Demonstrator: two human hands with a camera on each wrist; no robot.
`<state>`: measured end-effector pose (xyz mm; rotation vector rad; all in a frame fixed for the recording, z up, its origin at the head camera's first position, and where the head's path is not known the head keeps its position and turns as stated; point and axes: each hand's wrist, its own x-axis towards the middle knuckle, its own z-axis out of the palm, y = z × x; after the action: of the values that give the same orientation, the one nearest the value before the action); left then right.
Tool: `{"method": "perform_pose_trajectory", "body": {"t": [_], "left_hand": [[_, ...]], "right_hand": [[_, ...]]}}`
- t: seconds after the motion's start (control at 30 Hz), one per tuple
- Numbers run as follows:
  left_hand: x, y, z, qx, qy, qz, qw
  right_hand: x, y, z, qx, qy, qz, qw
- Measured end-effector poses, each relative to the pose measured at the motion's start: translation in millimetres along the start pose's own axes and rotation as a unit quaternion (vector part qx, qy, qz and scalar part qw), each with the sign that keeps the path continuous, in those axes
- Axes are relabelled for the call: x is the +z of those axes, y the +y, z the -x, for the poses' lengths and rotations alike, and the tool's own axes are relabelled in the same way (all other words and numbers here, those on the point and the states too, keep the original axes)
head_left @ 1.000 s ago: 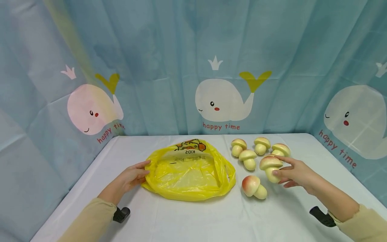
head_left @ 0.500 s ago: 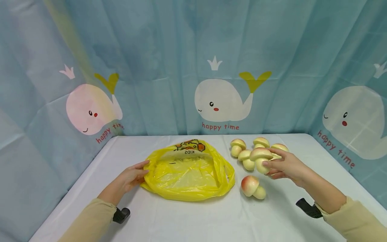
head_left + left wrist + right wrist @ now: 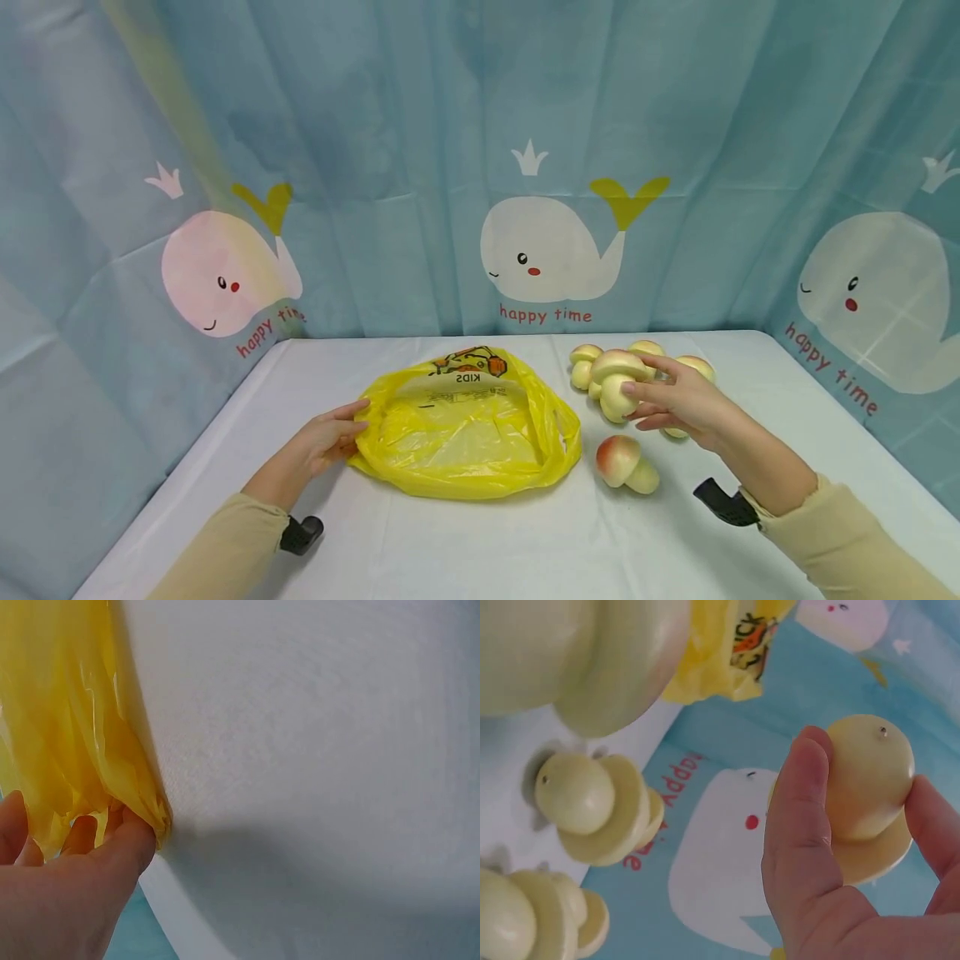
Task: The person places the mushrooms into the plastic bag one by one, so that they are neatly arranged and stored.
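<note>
A yellow plastic bag [image 3: 465, 479] lies with its mouth spread wide on the white table. My left hand [image 3: 322, 442] holds the bag's left edge; in the left wrist view its fingers [image 3: 124, 851] are bent at the gathered film, their tips partly hidden. Right of the bag, my right hand [image 3: 678, 400] grips a toy mushroom [image 3: 618, 387] by its pale stem, raised in front of other mushrooms. The right wrist view has this held mushroom [image 3: 866, 776] between thumb and fingers. Another mushroom with a reddish cap [image 3: 622, 462] lies on its side nearer me.
Several more toy mushrooms stand at the back right, among them one [image 3: 583, 367] at the left of the group and one [image 3: 697, 367] behind my right hand. A blue curtain [image 3: 420, 167] with whale prints surrounds the white tabletop [image 3: 480, 550].
My right hand has carried the held mushroom leftward and slightly up, toward the bag, across the front of the other mushrooms. The left hand and the bag stay almost still.
</note>
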<state>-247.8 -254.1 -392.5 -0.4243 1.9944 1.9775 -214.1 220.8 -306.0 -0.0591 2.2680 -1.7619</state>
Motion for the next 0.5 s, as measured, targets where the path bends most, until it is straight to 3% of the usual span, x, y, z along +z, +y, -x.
{"method": "perform_pose_trajectory", "body": {"t": [0.3,0.5], "left_hand": [[0.8,-1.6,1.6,0.011,-0.006,-0.002,0.9999],[1.4,-1.1,2.4,0.006,0.001,0.002,1.0]], "right_hand": [[17.0,-10.0,-3.0,-0.01,-0.027,-0.085,0.996],[27.4,-14.7,-6.2,-0.023,-0.047,-0.107,0.993]]}}
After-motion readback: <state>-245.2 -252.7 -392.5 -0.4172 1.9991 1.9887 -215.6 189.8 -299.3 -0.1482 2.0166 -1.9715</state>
